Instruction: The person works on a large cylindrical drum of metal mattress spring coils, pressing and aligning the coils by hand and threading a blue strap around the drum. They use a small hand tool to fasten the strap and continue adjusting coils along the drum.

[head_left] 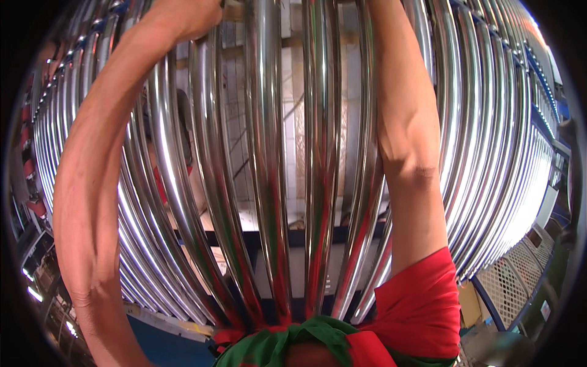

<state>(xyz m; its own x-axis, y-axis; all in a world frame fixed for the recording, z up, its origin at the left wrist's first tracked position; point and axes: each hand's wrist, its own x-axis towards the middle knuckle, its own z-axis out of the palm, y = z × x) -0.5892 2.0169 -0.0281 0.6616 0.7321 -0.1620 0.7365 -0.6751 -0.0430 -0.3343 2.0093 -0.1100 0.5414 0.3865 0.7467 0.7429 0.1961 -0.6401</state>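
Note:
My left hand (194,17) is at the upper edge, partly cut off by the frame. Its fingers look curled closed, just over the top of a polished metal tube (208,92); whether they grip it or something smaller is hidden. My right forearm (406,116) stretches up across the tubes on the right, and the hand beyond it lies outside the picture. Between my arms run several long, shiny parallel tubes (264,122), spaced apart, reflecting the red and green of my clothes.
More shiny tubes (489,122) fill both sides in close rows. Blue rails (544,116) edge them at the far right. Through the gaps, a pale lower surface (293,134) and a dark crossbar (293,237) show. A light lattice panel (520,275) stands at the lower right.

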